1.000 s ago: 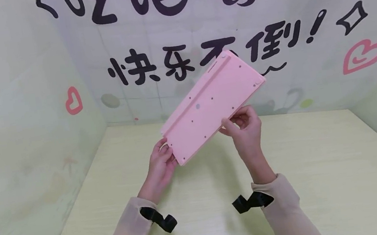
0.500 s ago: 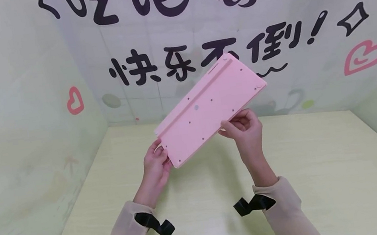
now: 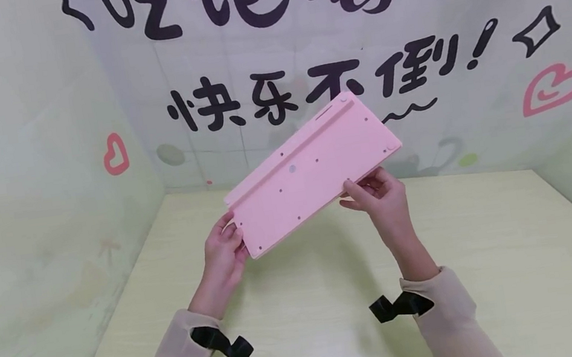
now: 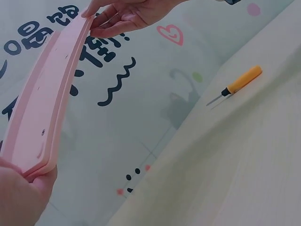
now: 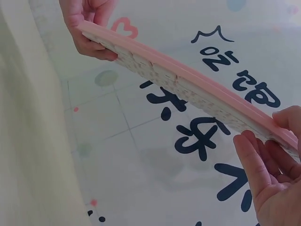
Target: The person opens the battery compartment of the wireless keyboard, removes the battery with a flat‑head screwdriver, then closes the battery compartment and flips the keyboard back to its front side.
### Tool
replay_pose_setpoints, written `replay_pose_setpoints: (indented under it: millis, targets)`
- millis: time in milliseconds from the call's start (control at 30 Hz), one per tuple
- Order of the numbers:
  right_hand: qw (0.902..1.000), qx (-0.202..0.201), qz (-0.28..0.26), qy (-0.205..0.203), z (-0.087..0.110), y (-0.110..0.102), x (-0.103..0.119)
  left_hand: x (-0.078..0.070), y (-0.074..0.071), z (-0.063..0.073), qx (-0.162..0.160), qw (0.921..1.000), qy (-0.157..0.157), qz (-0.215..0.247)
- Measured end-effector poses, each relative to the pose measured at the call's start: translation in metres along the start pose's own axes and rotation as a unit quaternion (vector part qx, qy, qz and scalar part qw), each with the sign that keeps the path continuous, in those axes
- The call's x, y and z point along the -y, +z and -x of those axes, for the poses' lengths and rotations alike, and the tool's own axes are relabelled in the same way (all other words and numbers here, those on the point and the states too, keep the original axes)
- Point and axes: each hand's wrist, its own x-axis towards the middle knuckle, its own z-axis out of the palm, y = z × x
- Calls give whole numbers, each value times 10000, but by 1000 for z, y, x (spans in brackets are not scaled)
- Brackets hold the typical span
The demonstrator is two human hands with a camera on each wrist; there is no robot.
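Observation:
A pink keyboard (image 3: 314, 180) is held up over the table, slanting, with its screw-dotted underside toward the head camera. My left hand (image 3: 223, 249) grips its lower left end, thumb on the near face. Along the lower long edge, right of the middle, my right hand (image 3: 385, 204) pinches it between thumb and fingers. Pale keycaps (image 5: 188, 96) show on the far face in the right wrist view. In the left wrist view, a screwdriver (image 4: 242, 81) with an orange handle lies on the table.
The pale wooden table (image 3: 306, 322) meets a printed backdrop (image 3: 267, 47) with large dark characters behind the keyboard. Fabric walls stand at both sides. A black wrist mount (image 3: 224, 344) sits on the left sleeve, another mount (image 3: 400, 307) on the right.
The keyboard has shifted left and its raised right end has dropped, so it slants less. My left hand has moved left, and my right hand has shifted slightly right along the edge.

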Motion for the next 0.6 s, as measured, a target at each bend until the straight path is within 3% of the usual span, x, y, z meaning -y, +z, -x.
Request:
replay_pose_setpoints:
  millis: [267,600]
  targets:
    - [9981,-284,532,107,-2,-16,5,-8,-8,1,-3,9994,76,-350]
    - [9931,-747,775,469,-2,-35,5,-21,-25,3,34,9952,64,-972]
